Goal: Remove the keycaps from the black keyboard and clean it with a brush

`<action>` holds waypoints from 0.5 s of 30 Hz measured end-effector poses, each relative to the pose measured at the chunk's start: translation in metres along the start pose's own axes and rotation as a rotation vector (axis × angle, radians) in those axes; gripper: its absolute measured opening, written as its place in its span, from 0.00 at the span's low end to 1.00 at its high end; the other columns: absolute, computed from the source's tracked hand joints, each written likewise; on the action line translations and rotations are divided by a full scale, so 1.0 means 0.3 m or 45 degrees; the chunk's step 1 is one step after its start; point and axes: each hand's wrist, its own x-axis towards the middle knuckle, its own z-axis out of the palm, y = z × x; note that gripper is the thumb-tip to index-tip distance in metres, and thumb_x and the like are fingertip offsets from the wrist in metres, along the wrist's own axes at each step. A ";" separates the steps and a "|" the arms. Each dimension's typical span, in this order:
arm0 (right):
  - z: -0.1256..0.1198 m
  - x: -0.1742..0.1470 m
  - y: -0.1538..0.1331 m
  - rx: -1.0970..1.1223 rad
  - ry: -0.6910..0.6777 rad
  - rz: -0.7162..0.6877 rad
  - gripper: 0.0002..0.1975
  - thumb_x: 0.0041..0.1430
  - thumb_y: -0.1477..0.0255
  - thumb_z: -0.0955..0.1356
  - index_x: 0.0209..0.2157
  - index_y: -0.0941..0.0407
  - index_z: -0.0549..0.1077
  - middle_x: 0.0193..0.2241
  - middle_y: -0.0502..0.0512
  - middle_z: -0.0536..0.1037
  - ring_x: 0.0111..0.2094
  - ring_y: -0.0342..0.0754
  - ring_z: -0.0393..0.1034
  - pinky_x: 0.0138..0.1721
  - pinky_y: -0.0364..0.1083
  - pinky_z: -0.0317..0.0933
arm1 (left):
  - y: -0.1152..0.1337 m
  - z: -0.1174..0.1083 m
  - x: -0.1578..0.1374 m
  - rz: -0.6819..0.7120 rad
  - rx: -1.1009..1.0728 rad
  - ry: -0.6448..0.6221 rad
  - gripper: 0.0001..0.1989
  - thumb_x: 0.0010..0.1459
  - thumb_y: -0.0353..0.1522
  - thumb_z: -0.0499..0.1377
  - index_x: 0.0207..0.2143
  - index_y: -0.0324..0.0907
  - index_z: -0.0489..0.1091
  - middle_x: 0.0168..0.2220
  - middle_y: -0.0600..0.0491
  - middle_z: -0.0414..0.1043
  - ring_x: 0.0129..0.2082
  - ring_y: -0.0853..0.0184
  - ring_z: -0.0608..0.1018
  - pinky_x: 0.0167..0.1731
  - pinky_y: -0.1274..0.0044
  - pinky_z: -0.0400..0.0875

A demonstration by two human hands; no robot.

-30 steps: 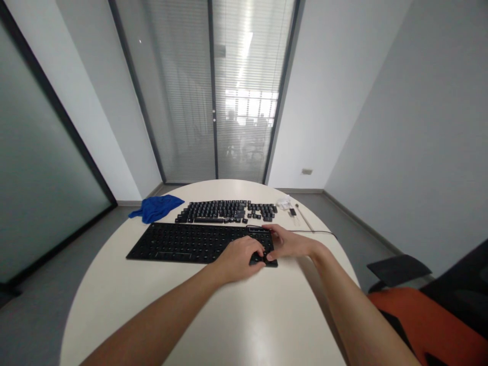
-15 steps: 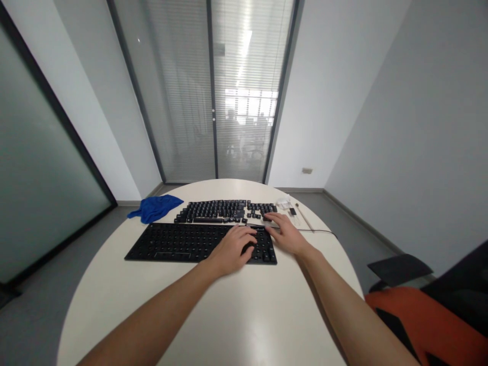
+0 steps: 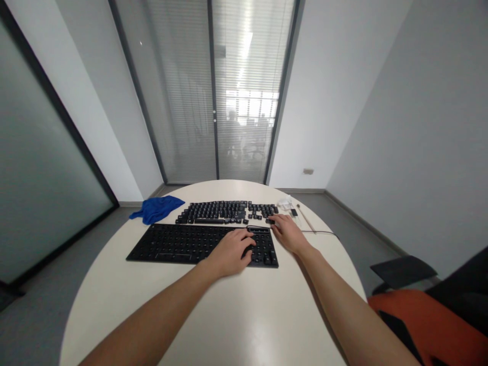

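Observation:
A black keyboard base (image 3: 175,244), most of its keycaps off, lies across the white round table. My left hand (image 3: 233,251) rests over its right part with fingers bent and apart, touching the base and holding nothing I can see. Behind the base, loose black keycaps (image 3: 217,209) are laid out in keyboard order. My right hand (image 3: 288,233) is at the near right end of these, its thumb and forefinger closed around a dark keycap (image 3: 270,220). A few caps sit on the base's lower right corner.
A blue cloth (image 3: 157,208) lies at the table's left edge. At the right are a thin wooden-handled brush (image 3: 306,218), a small dark piece (image 3: 294,212), crumpled clear plastic (image 3: 284,204) and a black cable (image 3: 324,232). An orange-seated chair (image 3: 412,323) stands right of the table (image 3: 236,325).
My right hand has drawn its thumb and forefinger together at the keycaps and shifted slightly back. The left hand stays over the base. The view has moved a little.

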 end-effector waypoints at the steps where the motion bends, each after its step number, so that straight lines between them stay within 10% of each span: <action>1: -0.003 0.000 0.000 0.002 -0.002 0.018 0.15 0.63 0.74 0.63 0.50 0.57 0.73 0.47 0.61 0.76 0.49 0.56 0.66 0.53 0.54 0.62 | 0.002 -0.006 0.000 0.009 0.012 -0.014 0.12 0.58 0.29 0.58 0.45 0.42 0.73 0.53 0.47 0.71 0.55 0.57 0.70 0.57 0.63 0.65; 15: -0.041 -0.007 -0.019 0.361 0.069 0.306 0.15 0.64 0.66 0.64 0.47 0.56 0.76 0.43 0.61 0.79 0.43 0.55 0.72 0.46 0.54 0.64 | -0.055 -0.007 -0.007 -0.050 -0.243 0.041 0.14 0.60 0.29 0.58 0.49 0.43 0.72 0.52 0.48 0.75 0.55 0.60 0.73 0.58 0.66 0.66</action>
